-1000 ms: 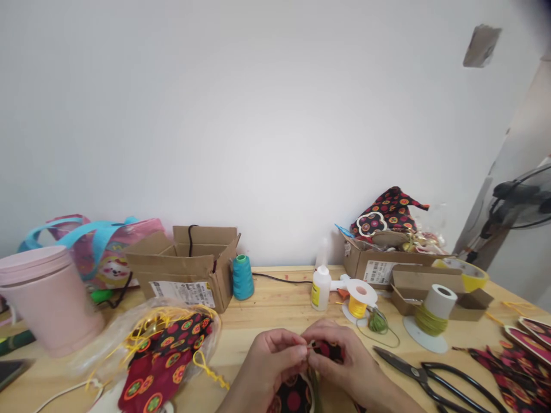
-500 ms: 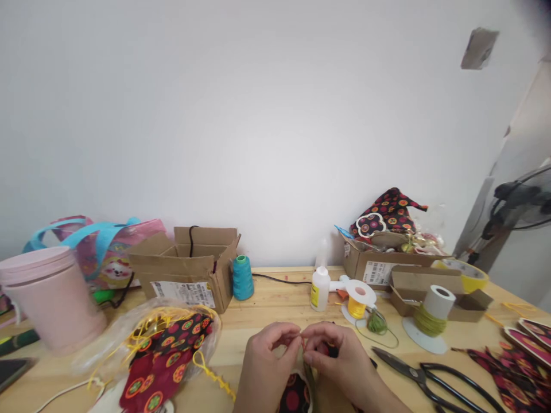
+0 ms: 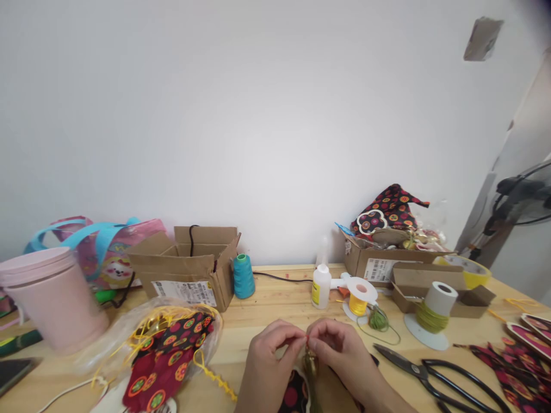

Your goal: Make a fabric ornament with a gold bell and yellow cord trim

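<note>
My left hand (image 3: 275, 358) and my right hand (image 3: 340, 353) meet at the bottom centre, each with thumb and forefinger pinched. A tiny bit of thin red cord (image 3: 307, 338) shows between the fingertips, and both hands grip it. Just below hangs a gold-coloured piece (image 3: 310, 362), partly hidden by my right hand; its kind is unclear. Under the hands is a dark patterned fabric piece (image 3: 296, 393) with a white edge, cut off by the frame. Black scissors (image 3: 424, 371) lie to the right of my right hand.
Left are a pink bucket (image 3: 51, 304), a cardboard box (image 3: 189, 281), a teal thread cone (image 3: 244, 277) and patterned fabric (image 3: 161, 367) on plastic. Behind the hands stand a glue bottle (image 3: 321, 288) and a yellow cord spool (image 3: 359, 298). Right: a green cord spool (image 3: 431, 318) and a filled box (image 3: 357, 264).
The fingertips have come closer together and less red cord shows between them. The gold-coloured piece is now visible below. The camera view has shifted slightly.
</note>
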`<state>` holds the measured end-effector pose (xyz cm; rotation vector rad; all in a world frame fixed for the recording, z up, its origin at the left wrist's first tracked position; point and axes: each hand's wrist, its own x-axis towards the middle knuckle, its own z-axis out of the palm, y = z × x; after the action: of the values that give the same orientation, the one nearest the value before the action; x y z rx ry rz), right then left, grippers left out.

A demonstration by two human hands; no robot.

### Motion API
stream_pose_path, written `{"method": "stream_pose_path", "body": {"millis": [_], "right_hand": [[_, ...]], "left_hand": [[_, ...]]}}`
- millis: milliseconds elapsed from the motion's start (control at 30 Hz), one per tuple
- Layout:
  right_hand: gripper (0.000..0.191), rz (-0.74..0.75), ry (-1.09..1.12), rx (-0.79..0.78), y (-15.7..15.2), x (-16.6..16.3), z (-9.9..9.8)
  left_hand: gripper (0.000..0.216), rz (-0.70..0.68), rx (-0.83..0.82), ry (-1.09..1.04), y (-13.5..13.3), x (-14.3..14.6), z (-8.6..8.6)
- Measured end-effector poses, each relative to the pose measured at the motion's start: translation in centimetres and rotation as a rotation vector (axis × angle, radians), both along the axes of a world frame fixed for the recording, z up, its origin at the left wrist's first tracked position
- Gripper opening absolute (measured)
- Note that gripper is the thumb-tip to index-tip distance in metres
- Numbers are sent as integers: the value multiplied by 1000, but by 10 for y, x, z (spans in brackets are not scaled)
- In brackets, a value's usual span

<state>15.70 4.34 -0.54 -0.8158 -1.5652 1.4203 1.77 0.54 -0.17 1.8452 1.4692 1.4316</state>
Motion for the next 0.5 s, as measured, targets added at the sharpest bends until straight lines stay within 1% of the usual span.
{"method": "stream_pose_path", "body": {"millis": [67, 133, 200, 233, 333, 400, 500], "right_hand": [[15, -74, -44, 147, 0, 3, 6], [14, -123, -53, 239, 1, 6, 9], [14, -131, -42, 224, 2, 8, 8], [14, -118, -39, 185, 3, 8, 7], [22, -56, -74, 82, 3, 7, 1], [22, -42, -117, 97, 2, 6, 0], [25, -105, -174, 146, 3, 7, 1]], "left_hand": [[12, 0, -11, 18, 0, 0, 1], [12, 5, -2, 40, -1, -1, 1], [12, 6, 9, 53, 0, -1, 1], [12, 4, 15, 54, 0, -1, 1], [12, 0, 18, 46, 0, 0, 1], [13, -5, 7, 40, 0, 1, 1], [12, 2, -70, 26, -1, -1, 2]]}}
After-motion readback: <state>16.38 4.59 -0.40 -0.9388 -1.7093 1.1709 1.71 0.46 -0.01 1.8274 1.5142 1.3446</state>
